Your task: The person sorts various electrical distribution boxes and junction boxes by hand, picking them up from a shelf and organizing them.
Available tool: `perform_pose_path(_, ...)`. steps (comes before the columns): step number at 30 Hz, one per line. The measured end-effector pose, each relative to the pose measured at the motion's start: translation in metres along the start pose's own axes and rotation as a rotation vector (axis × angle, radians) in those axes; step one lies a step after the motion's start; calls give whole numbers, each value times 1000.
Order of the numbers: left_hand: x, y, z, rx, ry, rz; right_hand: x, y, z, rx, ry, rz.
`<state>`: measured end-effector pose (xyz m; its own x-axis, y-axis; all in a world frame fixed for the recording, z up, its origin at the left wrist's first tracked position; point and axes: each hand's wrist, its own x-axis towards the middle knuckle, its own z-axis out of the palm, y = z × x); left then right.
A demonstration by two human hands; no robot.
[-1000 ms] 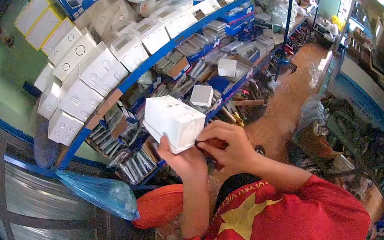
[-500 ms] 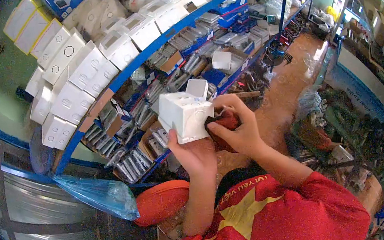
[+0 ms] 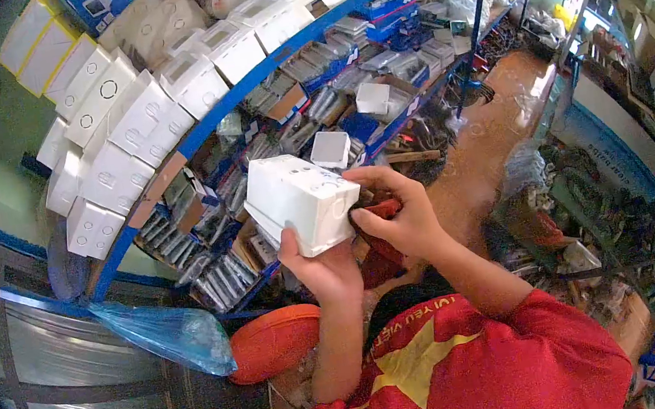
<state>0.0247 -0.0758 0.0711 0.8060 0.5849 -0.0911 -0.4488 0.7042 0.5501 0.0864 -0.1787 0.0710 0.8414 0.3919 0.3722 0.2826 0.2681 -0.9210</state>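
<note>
A: Left hand (image 3: 329,273) clamped on the white, boxy plastic case (image 3: 284,202), low at its side!

B: Right hand (image 3: 408,216) pinches dark red cloth (image 3: 380,259) at 1 end; the case's long axis slants up-left from there.

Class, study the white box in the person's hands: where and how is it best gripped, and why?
Probably by the lower end of the white box, from below, with the left hand: thumb against the flat side, palm underneath. The box tilts, and the right hand with dark red cloth crowds its right end.
</note>
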Motion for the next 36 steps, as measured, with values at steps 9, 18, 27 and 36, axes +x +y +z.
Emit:
perform_pose_path(9, 2, 0, 10, 94, 11, 31, 11, 0, -7, -290, 31, -183)
perform_pose_path(18, 2, 5, 11, 81, 27, 8, 15, 3, -9, -315, 59, -177)
perform_pose_path(27, 8, 10, 9, 81, 64, 47, 9, 3, 1, -437, -54, -365)
perform_pose_path(36, 15, 17, -3, 57, 65, 67, 10, 8, 6, -423, -110, -397)
